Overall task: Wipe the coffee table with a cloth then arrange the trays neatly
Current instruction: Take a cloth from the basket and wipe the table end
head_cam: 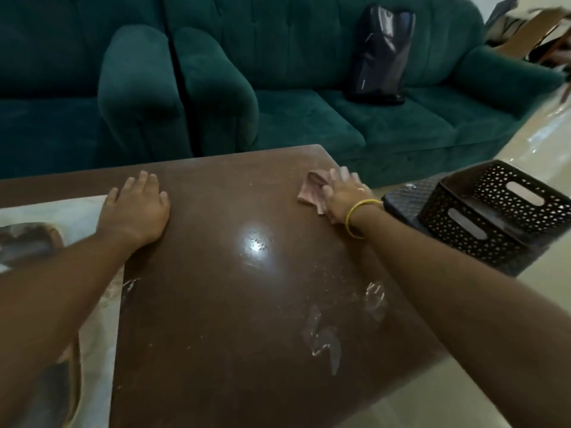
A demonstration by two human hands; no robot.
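Note:
The brown glossy coffee table (228,319) fills the middle of the view, with dusty smears and scuffs near its right front. My right hand (343,196) presses a small pink cloth (310,193) flat on the table near its far right corner. My left hand (136,208) rests palm down on the table at the far left, fingers spread, holding nothing. Black perforated trays (494,217) stand stacked on the floor to the right of the table.
A pale patterned mat (95,319) covers the table's left part, with a dark wooden item (27,242) on it. A green sofa (278,88) stands right behind the table, with a black bag (381,54) on its seat. Pale tiled floor (540,143) lies to the right.

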